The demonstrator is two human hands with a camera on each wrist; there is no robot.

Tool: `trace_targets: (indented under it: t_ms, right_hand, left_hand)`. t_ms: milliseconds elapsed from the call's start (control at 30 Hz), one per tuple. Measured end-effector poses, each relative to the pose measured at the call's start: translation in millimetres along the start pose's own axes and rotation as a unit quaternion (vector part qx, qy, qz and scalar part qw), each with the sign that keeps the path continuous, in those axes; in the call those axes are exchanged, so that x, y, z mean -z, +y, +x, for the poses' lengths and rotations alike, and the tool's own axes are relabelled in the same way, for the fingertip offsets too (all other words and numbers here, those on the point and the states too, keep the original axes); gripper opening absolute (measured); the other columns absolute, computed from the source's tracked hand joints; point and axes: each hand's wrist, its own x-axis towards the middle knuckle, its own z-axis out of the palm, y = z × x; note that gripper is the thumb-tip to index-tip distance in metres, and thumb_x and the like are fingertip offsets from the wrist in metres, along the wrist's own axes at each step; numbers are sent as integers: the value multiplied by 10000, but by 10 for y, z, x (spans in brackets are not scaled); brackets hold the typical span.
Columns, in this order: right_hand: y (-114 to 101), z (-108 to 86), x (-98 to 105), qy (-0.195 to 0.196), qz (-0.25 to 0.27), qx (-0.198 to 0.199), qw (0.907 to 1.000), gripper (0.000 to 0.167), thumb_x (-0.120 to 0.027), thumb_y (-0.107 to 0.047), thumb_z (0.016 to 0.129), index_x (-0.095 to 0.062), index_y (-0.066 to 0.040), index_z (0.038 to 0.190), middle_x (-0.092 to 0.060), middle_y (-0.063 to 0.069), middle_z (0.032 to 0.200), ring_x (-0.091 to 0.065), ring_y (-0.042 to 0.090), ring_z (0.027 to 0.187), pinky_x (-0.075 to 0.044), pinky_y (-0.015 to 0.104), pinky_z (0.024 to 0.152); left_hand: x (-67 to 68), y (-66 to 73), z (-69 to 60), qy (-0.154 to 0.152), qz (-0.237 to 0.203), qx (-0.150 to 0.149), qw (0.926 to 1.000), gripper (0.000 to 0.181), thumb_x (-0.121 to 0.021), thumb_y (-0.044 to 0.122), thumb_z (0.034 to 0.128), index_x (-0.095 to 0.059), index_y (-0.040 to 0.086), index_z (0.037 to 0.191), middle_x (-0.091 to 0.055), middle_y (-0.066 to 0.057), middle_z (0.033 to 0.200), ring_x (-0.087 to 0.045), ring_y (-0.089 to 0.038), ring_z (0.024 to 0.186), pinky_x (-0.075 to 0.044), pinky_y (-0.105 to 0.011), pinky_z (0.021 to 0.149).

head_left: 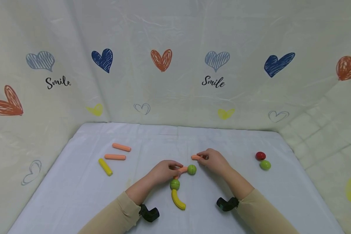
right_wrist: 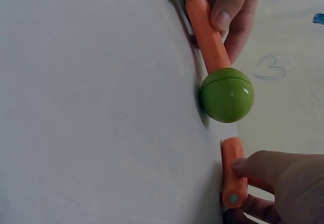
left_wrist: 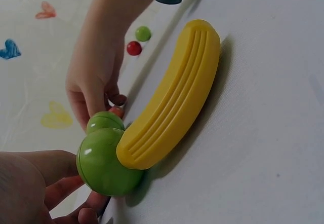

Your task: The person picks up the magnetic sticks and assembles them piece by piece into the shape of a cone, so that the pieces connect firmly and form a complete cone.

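My left hand [head_left: 164,170] pinches an orange stick [right_wrist: 207,34] that joins two green balls, its fingers hiding part of the stick in the head view. The upper green ball [head_left: 191,169] is at its far end. From the lower green ball [head_left: 175,184] a curved yellow piece [left_wrist: 174,95] extends toward me, lying on the cloth. My right hand [head_left: 214,161] holds a separate short orange stick [right_wrist: 233,173] between thumb and fingers. That stick is close to the upper ball, with a gap between them; a grey-green dot marks its near end.
Two orange sticks [head_left: 115,157] and a yellow stick [head_left: 105,167] lie at the left of the white-covered table [head_left: 76,201]. At the right are a red ball [head_left: 260,156] and a green ball [head_left: 265,165]. A heart-printed sheet [head_left: 181,94] hangs behind.
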Motion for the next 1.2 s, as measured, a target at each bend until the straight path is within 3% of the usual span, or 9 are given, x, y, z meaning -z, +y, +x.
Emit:
trace_targets:
  t_ms: [233,500,767,1200]
  right_hand:
    - [4,-33,15,69,-143,69,9998,236,-739,-260,904,-759,-123,1095,-615,-2,862,-520,177,785,-445,338,693]
    - [11,-125,39,51,-26,-151,9999,224,-730,-260,909,-732,-129,1090,-644,2,890,-551,181,801,-471,349,710]
    - [33,-239,44,-4,-42,-234,9997,312,-718,-274,919,-719,-130,1196,-634,11,885,-538,157,728,-460,304,620]
    - [6,-517,8,-220,358,-648,9970,334,-764,-244,882,-709,-156,1200,-628,7,872,-554,142,678,-473,292,591]
  left_hand:
    - [0,22,-13,-31,-34,-20,10000,247,-706,270,912,-734,237,1155,-664,40,992,-569,-157,942,-470,-399,842]
    - [-12,12,-5,-5,-13,21,10000,240,-704,284,917,-733,252,1153,-660,47,1001,-568,-156,938,-470,-395,846]
    - [-10,10,-10,-15,19,-3,10000,243,-701,276,915,-731,258,1155,-657,48,999,-565,-155,932,-471,-398,848]
    - [1,-11,9,-15,-7,68,10000,239,-706,283,915,-730,269,1153,-652,42,1016,-561,-162,959,-470,-409,856]
